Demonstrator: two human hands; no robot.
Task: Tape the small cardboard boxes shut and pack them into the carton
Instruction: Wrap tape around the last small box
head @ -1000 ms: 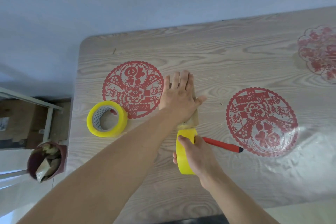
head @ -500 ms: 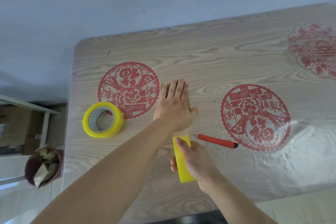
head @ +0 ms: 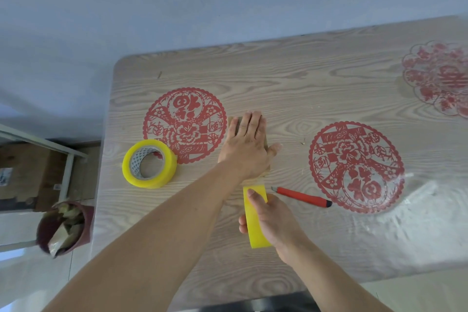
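One bin [head: 63,228] beside the table [head: 304,78] holds crumpled scraps [head: 66,229].

On the table [head: 304,78], the left hand [head: 245,149] lies flat on a small box [head: 232,123]. Just nearer the person, the right hand [head: 273,218] holds a tape roll [head: 255,223] on edge. To the right of that roll lies a knife [head: 301,196]. Left of the box, a second tape roll [head: 149,163] lies flat. Off the table's left edge stands a bin [head: 63,228], with a carton [head: 27,172] beyond it.
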